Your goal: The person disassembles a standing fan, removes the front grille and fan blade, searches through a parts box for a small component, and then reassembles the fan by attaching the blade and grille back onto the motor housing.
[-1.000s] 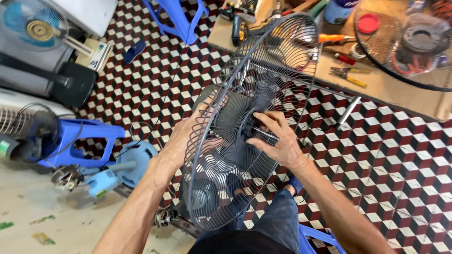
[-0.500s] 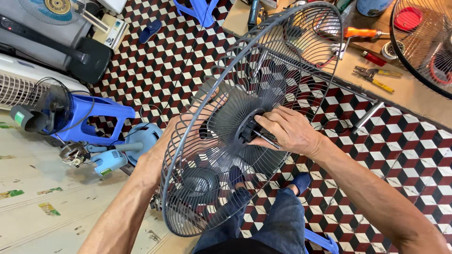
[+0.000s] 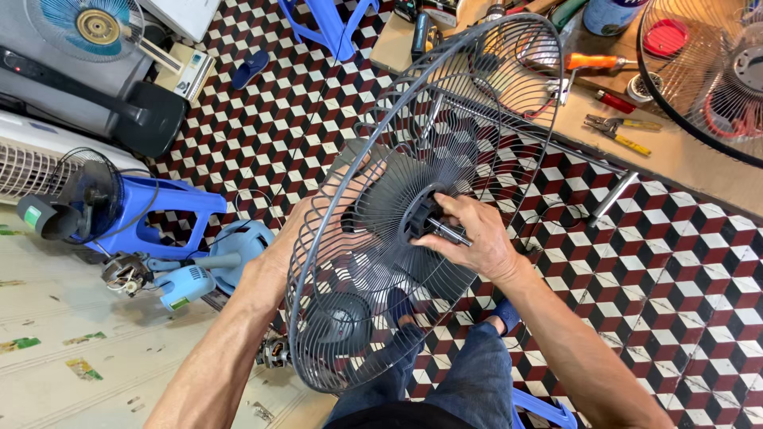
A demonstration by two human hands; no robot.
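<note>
Fan grille (image 3: 381, 262) tipped closer since a second ago, left hand (image 3: 278, 254) gripping its rim, right hand (image 3: 469, 238) pinching the black hub nut (image 3: 420, 218).

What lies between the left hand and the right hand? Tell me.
In the head view, the wire fan guard lies between them: the left hand is behind its mesh, the right hand in front at the black hub.

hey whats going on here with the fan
A person is working on the rear wire fan guard of a dismantled fan. The left hand grips the guard's rim from behind, while the right hand has its fingers on the black nut around the motor shaft at the guard's centre. No blade is on the shaft. Screwdrivers and pliers lie on the low board nearby, and another fan guard leans at the upper right.
</note>
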